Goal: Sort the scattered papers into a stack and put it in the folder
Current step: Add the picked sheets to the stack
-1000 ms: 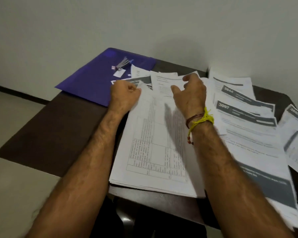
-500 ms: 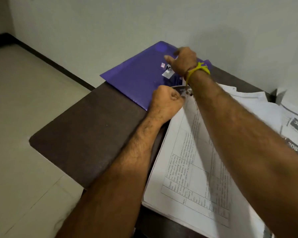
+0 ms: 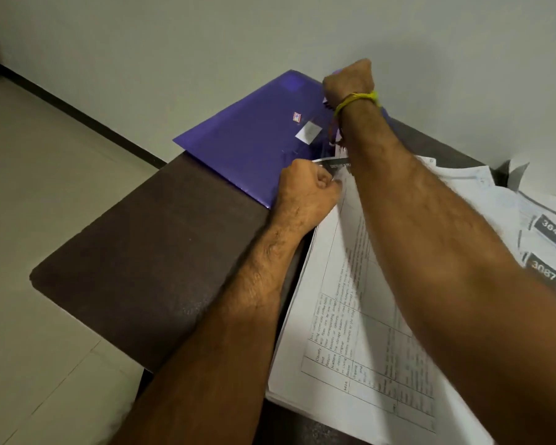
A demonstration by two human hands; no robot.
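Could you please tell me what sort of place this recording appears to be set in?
Probably a plain indoor room used for desk work, perhaps an office or a home. A dark brown table stands against a bare pale wall, carrying printed papers and a purple folder, over a tiled floor.

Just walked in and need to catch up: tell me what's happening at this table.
A person is tidying papers on a dark table. The left hand has its grip closed on the top corner of a paper stack, its top sheet a printed table. The right hand reaches across to the far edge of the purple folder; its fingers are hidden. More loose sheets lie to the right, unsorted.
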